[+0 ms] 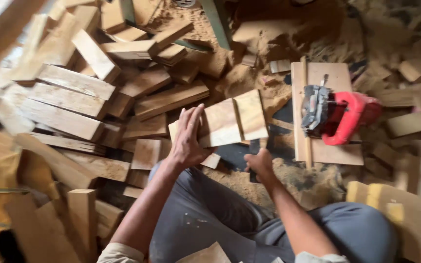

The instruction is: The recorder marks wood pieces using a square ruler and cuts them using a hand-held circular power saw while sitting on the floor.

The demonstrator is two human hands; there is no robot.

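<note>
My left hand (187, 136) lies flat, fingers extended, on the near end of a short wooden board (220, 122) resting in front of my knees. A second short board (251, 114) lies edge to edge beside it on the right. My right hand (259, 164) is closed in a fist just below the boards, over a dark flat piece (235, 155) on the sawdust; whether it grips something is hidden. My grey trouser legs fill the bottom of the view.
A red and grey power tool (337, 114) sits on a flat plywood board (323, 151) to the right. A big heap of cut wooden blocks (69, 97) covers the left side. Sawdust (269, 29) piles up at the back. A green metal leg (218, 22) stands at top centre.
</note>
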